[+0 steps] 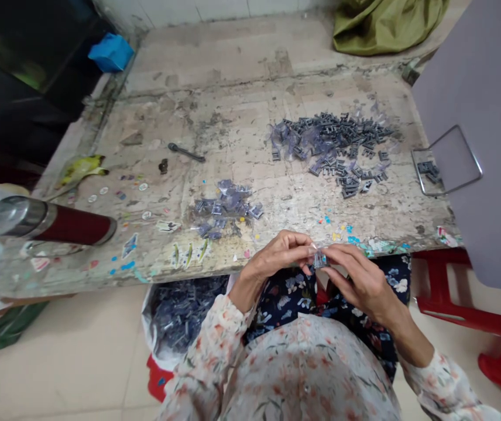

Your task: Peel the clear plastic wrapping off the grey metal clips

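Fingers of my left hand point(277, 257) and right hand point(358, 278) are pinched together on one small clear-and-dark clip point(319, 259), held between both hands just off the near edge of the surface point(233, 117). Small pile of clips point(226, 210) lies near, ahead of my left hand. Large pile point(336, 149) sits farther right. Bag of clips point(180, 316) rests on the floor below.

We have a single head view, looking forward and steeply down from above the seated person. The hands point(321, 263) sit close, at lower centre; the table point(242, 117) fills the middle and recedes toward the wall at the frame's top.
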Demonstrator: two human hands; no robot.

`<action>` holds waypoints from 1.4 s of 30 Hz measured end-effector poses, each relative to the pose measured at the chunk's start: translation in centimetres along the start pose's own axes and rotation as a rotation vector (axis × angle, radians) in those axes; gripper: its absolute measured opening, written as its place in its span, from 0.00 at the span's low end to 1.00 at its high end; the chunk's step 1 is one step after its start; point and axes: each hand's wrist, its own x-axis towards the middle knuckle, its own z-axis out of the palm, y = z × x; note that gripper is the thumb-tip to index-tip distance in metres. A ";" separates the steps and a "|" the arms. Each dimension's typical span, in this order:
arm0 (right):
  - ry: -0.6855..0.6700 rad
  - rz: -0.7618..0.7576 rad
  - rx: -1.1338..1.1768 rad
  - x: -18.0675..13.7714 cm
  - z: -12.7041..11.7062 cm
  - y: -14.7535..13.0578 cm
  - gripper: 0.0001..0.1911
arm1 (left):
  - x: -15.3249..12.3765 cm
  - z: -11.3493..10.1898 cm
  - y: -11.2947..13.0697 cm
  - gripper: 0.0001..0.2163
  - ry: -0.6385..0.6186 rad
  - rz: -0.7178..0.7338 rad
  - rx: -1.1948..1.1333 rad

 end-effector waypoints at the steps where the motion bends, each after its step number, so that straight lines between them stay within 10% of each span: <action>1: -0.017 0.008 0.008 0.0 0.0 -0.1 0.28 | 0.0 -0.1 0.3 0.13 -0.017 -0.003 0.015; 21: 0.100 0.077 -0.057 0.0 1.2 -0.1 0.21 | -0.8 3.1 -2.6 0.13 0.329 0.223 0.047; 34: 0.129 0.049 -0.123 -0.4 1.8 0.2 0.16 | -0.9 2.9 -2.6 0.14 0.199 0.137 0.004; 42: 0.068 -0.121 -0.245 0.0 1.8 4.1 0.22 | 1.5 1.2 -3.1 0.08 0.344 0.409 0.450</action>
